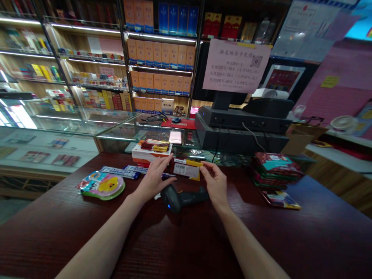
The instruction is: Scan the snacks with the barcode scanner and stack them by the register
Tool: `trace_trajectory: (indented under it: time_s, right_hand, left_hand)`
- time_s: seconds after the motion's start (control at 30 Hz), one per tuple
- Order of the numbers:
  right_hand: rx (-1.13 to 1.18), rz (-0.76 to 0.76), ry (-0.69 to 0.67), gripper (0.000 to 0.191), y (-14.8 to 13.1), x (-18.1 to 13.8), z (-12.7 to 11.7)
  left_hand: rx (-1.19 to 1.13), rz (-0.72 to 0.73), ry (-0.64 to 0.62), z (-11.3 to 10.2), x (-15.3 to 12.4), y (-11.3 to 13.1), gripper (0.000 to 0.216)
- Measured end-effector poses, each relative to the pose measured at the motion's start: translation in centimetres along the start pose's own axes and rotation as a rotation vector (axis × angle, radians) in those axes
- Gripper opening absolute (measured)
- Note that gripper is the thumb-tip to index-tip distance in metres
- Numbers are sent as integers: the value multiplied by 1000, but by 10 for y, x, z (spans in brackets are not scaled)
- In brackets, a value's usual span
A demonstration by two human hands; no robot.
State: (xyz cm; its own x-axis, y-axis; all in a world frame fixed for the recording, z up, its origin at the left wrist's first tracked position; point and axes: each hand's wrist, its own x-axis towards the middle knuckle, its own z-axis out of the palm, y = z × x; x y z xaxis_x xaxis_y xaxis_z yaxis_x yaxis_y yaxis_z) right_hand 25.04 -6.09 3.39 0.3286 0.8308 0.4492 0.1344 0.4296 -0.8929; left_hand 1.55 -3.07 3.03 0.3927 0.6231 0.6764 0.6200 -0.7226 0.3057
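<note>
Both my hands hold a small flat packet [186, 169] with a white barcode label and yellow edge, just above a dark wooden counter [186, 236]. My left hand [154, 176] grips its left end, and my right hand [215, 183] pinches its right end. A black handheld barcode scanner [181, 198] lies on the counter right below the packet, between my wrists, with a small blue light lit on its head.
A stack of boxes [150, 152] sits behind my left hand. Colourful flat packets [101, 184] lie at the left, a pile of red and teal packets [273, 164] at the right. A black till with a monitor [241, 130] stands behind, on a glass display case [116, 128].
</note>
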Motion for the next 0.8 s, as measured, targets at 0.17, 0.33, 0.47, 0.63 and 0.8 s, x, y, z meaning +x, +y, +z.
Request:
trace_trajectory:
  time_s: [0.17, 0.33, 0.47, 0.63, 0.8]
  right_hand:
    - [-10, 38, -23, 32, -12, -3, 3]
    - [-19, 61, -34, 33, -15, -3, 3]
    - [-29, 73, -71, 33, -15, -5, 3]
    - [-25, 73, -116, 32, -15, -6, 4]
    - [-17, 89, -139, 34, -10, -6, 5]
  left_hand:
    - [96, 51, 41, -2, -1, -5, 88]
    - [177, 92, 62, -11, 0, -2, 81]
    - [199, 137, 32, -20, 1, -2, 80]
    - [213, 185, 5, -24, 1, -4, 83]
    - [238, 203, -1, -24, 1, -5, 79]
